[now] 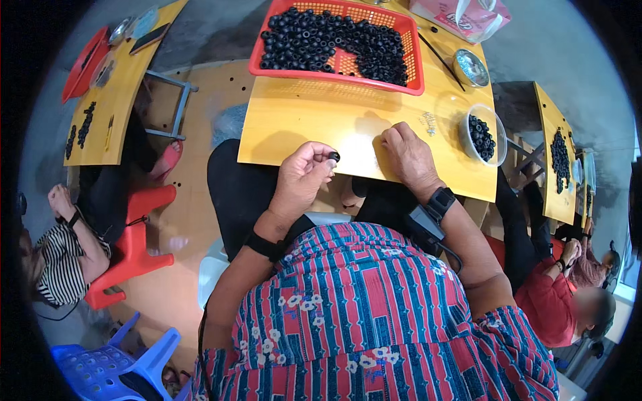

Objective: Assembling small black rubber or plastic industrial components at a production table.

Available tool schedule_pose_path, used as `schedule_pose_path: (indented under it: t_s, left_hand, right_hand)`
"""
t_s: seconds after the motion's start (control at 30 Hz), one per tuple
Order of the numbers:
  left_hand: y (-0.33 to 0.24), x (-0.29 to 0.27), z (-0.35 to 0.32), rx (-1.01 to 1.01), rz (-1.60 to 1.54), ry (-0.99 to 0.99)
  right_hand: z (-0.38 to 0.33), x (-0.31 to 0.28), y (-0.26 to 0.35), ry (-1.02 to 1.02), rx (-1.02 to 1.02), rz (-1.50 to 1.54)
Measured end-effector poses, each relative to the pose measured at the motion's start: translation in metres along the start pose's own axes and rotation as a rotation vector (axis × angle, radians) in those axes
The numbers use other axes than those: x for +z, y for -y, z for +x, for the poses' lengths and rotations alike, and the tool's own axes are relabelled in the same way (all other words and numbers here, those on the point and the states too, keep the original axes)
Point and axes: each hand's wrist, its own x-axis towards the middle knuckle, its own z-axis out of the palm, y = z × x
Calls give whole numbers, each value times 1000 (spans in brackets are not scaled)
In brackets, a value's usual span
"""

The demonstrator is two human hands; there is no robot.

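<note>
Between the thumb and index finger of my left hand [306, 175] is a small black ring-shaped part [334, 156], held just off the table's near edge. My right hand [409, 157] rests on the yellow table [281, 123] with its fingers curled together and pressed down. What its fingertips hold, if anything, is hidden. A little to the right of that hand lies a small cluster of tiny metal pieces [429, 123]. Beyond both hands stands a red plastic basket [334, 81] heaped with black ring parts [301, 40]. At the right, a clear round tub [499, 144] holds more black parts [481, 137].
A metal bowl [471, 68] and a thin dark rod [441, 63] lie right of the basket, near a pink package [461, 17]. Co-workers sit at tables on both sides. A red stool [137, 247] and a blue chair [114, 367] stand on the left.
</note>
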Motion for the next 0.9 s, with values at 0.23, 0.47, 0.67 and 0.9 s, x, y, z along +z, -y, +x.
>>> schedule_pose_path:
  t_s: [0.23,0.47,0.67,0.9]
  left_hand:
    - [-3,0,-6,-11,-44,9]
    - [-1,4,-11,46,-13,48]
    - [-4,6,-12,112,102,44]
    - [-9,6,-12,149,127,34]
  right_hand:
    - [1,-2,8,23,-80,20]
    - [8,-27,46,301,251,1318]
    - [12,-20,52,484,368,1561]
    - [13,-17,54,547,420,1626]
